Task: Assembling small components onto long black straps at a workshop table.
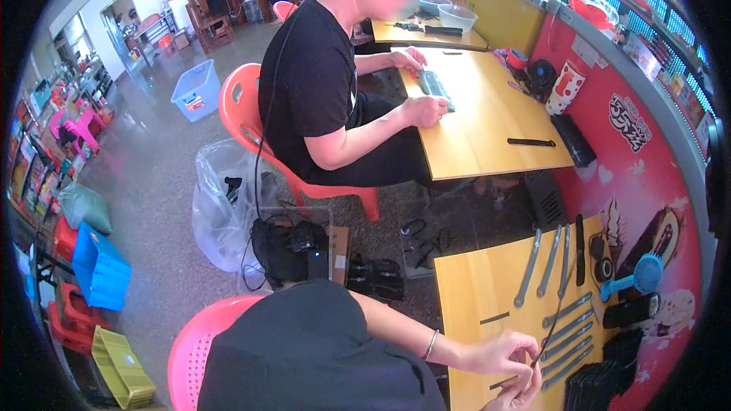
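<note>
My left hand (pixel 499 353), with a bangle on its wrist, is closed at the lower end of a thin dark strap (pixel 554 320) seen nearly edge-on. My right hand (pixel 519 392), partly cut off by the lower edge, pinches at the same end from below. The strap slants up and right over the wooden table (pixel 464 281). Beyond my fingers lie several grey straps (pixel 569 342) in a row. More grey straps (pixel 547 262) and a black strap (pixel 580 250) lie farther up the table. A short dark strip (pixel 495 318) rests near my left wrist.
A blue handheld fan (pixel 636 278), a black case (pixel 632 309) and stacked black pieces (pixel 594 388) line the red wall side. At the table ahead, a seated person (pixel 320 84) holds a grey-green flat piece (pixel 435 90). Cables and a black bag (pixel 285 247) lie on the floor.
</note>
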